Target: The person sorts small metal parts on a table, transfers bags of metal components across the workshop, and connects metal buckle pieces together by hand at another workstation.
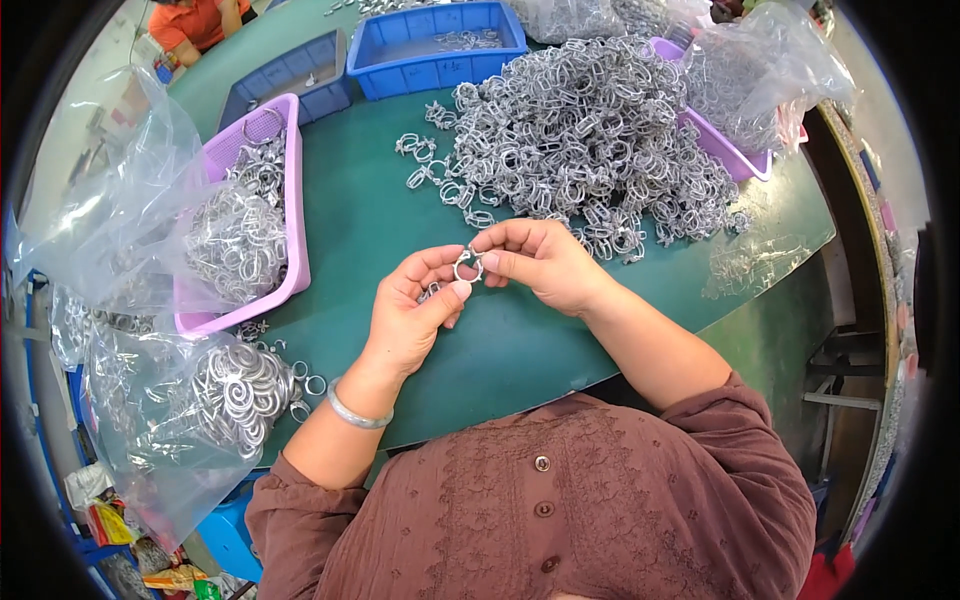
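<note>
Between my two hands, above the green table, is a small silver metal ring (463, 271) with a little fitting at its top. My left hand (420, 295) pinches the ring's lower left side between thumb and fingers, and another small metal piece (429, 292) shows inside its curled fingers. My right hand (535, 262) has thumb and forefinger closed at the ring's upper right side. Just beyond my hands lies a large heap of silver ring-shaped metal pieces (590, 130). Loose plain rings (245, 390) spill from a clear plastic bag (150, 420) left of my left forearm.
A purple basket (293, 220) with bagged metal parts stands at left. Two blue bins (440, 50) sit at the far side. Another purple basket (730, 160) holds a bag of parts at far right. The green table (360, 200) ends before my body. A person in orange (195, 25) is far left.
</note>
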The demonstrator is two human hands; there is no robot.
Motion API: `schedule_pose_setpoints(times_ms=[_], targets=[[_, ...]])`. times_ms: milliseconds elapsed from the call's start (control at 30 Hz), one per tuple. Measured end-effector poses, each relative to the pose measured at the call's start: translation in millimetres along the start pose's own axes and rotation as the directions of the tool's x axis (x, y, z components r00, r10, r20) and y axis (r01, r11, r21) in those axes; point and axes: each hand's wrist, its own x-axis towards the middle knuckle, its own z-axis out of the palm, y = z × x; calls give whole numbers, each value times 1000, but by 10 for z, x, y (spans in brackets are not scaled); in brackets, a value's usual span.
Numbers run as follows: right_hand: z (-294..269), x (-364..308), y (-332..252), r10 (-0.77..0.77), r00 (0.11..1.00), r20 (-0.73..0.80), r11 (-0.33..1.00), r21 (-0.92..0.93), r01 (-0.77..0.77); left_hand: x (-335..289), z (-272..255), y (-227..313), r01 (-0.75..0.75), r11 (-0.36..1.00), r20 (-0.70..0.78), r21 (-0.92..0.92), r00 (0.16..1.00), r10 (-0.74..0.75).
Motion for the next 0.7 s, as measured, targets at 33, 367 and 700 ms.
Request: schedule_pose_setpoints(times_ms=[33,367,700], targets=[[-5,-2,9,-8,1000,13,1000,21,8,1,10,8,0,1000,-7,6,1000,0],[-80,18,59,-51,997,60,997,64,47,9,26,-5,-23,1000,-17,20,1000,23],[-68,11,51,-11,999,34,993,115,7,15,36,-12,-51,993,-34,107,998,55]])
